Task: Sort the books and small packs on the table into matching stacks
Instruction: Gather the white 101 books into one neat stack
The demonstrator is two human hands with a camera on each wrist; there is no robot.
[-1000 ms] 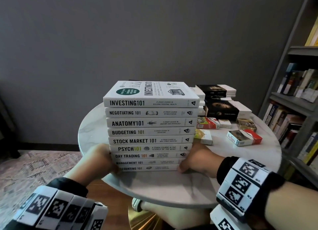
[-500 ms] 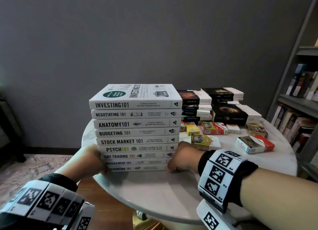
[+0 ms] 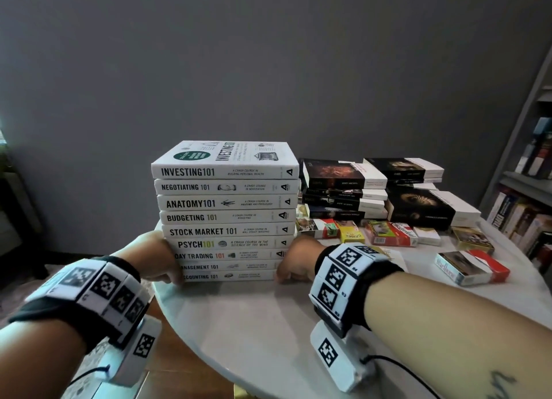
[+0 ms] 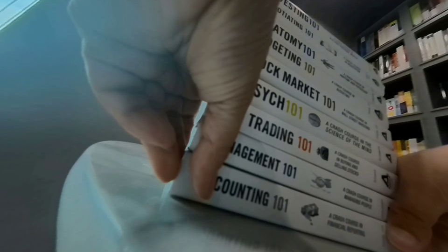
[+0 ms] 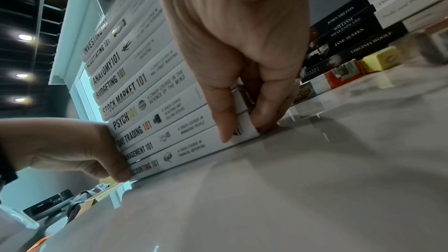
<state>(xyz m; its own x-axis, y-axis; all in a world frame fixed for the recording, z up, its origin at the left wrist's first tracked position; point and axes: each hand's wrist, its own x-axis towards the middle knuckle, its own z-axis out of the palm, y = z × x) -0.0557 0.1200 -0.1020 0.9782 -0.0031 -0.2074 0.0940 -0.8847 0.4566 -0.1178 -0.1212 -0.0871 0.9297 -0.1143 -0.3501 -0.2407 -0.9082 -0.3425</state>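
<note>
A tall stack of white "101" books stands near the left rim of the round table, spines facing me. My left hand grips the left end of the lowest books. In the left wrist view the left hand's thumb lies on the spines of the stack. My right hand grips the right end; the right wrist view shows the right hand pinching the bottom corner of the stack. Small packs lie to the right.
Two stacks of black paperbacks stand behind the packs. A yellow pack, a gold pack and a red-and-white pack lie loose on the right. A bookshelf fills the right edge.
The white stack has slid left across the table with both hands still on its ends, uncovering a black paperback stack behind it.
</note>
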